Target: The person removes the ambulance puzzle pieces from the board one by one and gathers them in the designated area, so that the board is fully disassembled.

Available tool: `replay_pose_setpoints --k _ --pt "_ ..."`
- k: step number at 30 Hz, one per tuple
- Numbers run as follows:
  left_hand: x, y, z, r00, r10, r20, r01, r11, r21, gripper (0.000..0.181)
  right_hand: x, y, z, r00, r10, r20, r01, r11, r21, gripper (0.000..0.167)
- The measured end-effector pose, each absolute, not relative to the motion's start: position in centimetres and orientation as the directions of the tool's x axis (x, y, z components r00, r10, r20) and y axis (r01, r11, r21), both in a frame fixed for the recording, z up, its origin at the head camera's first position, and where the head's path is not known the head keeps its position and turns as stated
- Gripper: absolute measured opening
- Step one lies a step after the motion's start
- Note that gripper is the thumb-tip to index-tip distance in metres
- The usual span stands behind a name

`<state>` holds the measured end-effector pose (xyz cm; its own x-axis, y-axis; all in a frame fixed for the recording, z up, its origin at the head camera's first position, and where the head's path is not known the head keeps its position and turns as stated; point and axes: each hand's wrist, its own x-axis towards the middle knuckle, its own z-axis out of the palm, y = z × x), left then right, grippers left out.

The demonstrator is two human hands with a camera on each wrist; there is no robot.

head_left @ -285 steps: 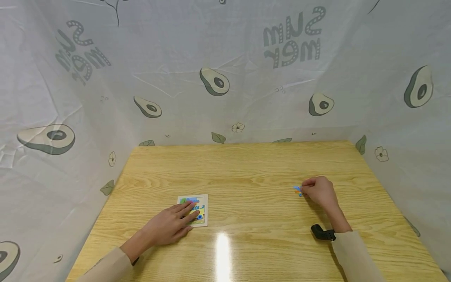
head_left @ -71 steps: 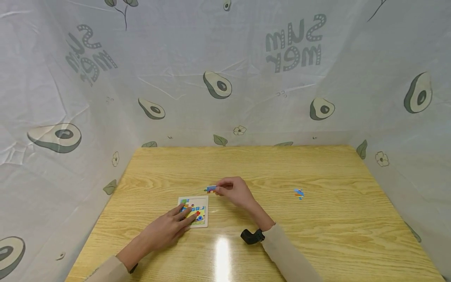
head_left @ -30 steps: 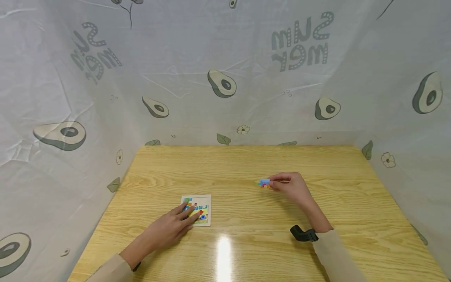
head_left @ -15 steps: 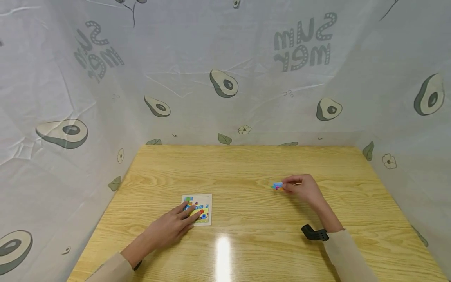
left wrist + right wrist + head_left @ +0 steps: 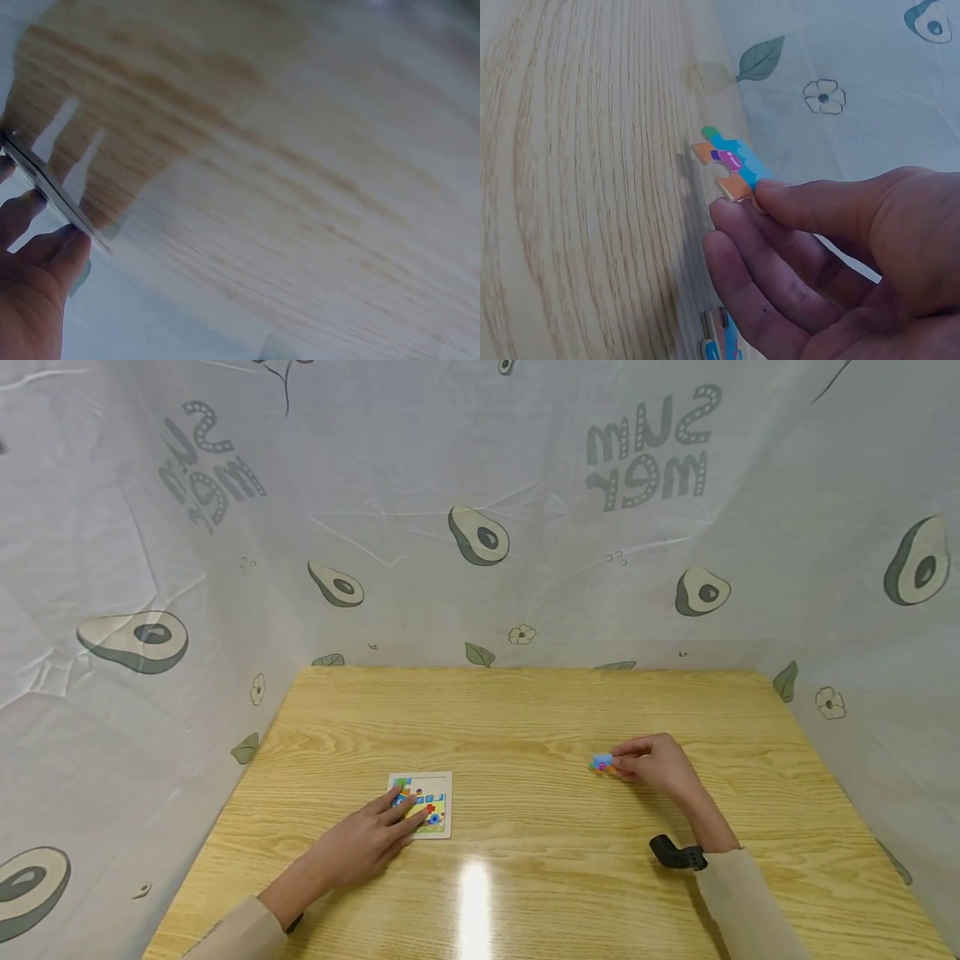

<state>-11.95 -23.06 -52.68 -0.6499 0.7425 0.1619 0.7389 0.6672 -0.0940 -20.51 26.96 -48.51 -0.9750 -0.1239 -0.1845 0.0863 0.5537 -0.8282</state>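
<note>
One piece (image 5: pixel 602 763) is pinched by the right hand (image 5: pixel 666 767), well to the right of the board (image 5: pixel 432 783), which is touched by the left hand's (image 5: pixel 358 846) extended fingers. A light grip by the edge is advised.

Hands: two, a left hand (image 5: pixel 363 839) and a right hand (image 5: pixel 663 768)
Sleeves (image 5: pixel 750 902): two
Black wrist device (image 5: pixel 677 853): one plain on the right arm, plus a dark edge (image 5: pixel 295 924) at the left wrist
Puzzle board (image 5: pixel 431 782): one
Loose pieces: at least two, one pinched piece (image 5: pixel 733 160) and one lying piece (image 5: pixel 729 337), partly cut off
Counter (image 5: pixel 525 710): one
Avocado prints (image 5: pixel 478 535): seven, two cut by the head view's edges
Flower prints (image 5: pixel 522 634): three
"Summer" letterings (image 5: pixel 641 479): two, mirrored
</note>
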Motion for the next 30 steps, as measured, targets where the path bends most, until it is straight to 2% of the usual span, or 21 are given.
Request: replay_pose_setpoints --k 11,19,30 --pt "-11.9 -23.0 -52.4 -0.652 0.742 0.153 0.737 0.668 -0.099 0.049 -20.6 26.9 -48.3 -0.971 -0.097 -0.218 0.12 0.591 -0.798 0.023" --pt "-11.8 -23.1 -52.7 -0.637 0.754 0.161 0.749 0.654 -0.101 0.05 -20.3 26.2 -48.5 -0.981 -0.091 -0.17 0.067 0.668 -0.741 0.022" --pt "-12.0 -22.9 -52.3 -0.677 0.728 0.102 0.726 0.684 -0.065 0.049 -20.4 25.7 -48.1 -0.986 -0.073 -0.149 0.046 0.743 -0.668 0.021"
